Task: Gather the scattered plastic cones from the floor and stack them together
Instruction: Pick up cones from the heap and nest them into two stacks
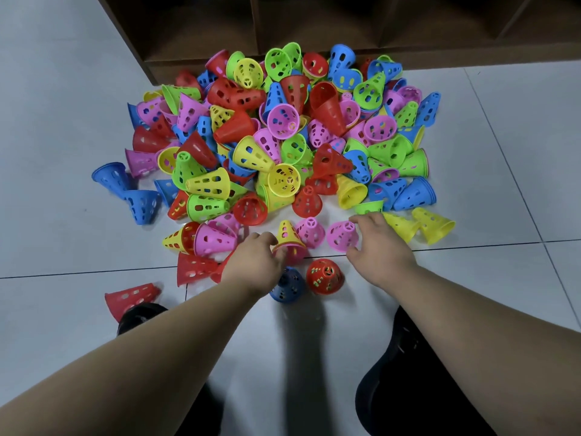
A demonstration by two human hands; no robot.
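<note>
A big heap of perforated plastic cones (283, 133) in red, blue, green, yellow and pink lies on the pale tiled floor. At its near edge my left hand (254, 262) grips the base of a yellow cone (286, 231) that sits over a pink cone (297, 252). My right hand (379, 243) reaches around an upright pink cone (341, 236), forefinger at its tip and thumb at its rim. Another pink cone (311, 231) stands between them. A blue cone (287, 286) and a red cone (323, 276) stand upright just below my hands.
A dark brown shelf unit (314, 26) stands behind the heap. A red cone (132, 297) lies alone at the near left, two yellow cones (430, 225) at the right. My dark-clad legs (408, 372) are at the bottom, and grey floor tiles (518, 294) lie around.
</note>
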